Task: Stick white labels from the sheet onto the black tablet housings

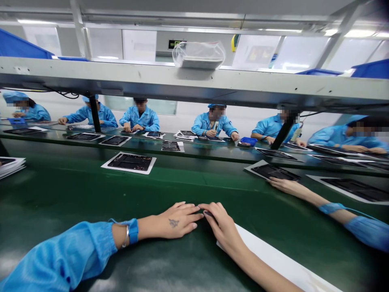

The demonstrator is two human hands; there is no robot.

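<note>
As seated workers [139, 117] in blue smocks line the far side, a green conveyor belt [60, 198] fills the foreground. A white sheet [267, 255] lies on it, running under the right hand [223, 229], whose curved fingers [214, 211] cover a small dark edge [210, 216], too hidden to tell whether they grip it. The left hand [178, 221] lies open, palm down, holding nothing, its fingertips just beside the right hand. A co-worker's hand [287, 187] rests near a black panel [275, 172].

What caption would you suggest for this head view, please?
Left hand and right hand meet on a green conveyor, co-workers in blue beyond.
</note>
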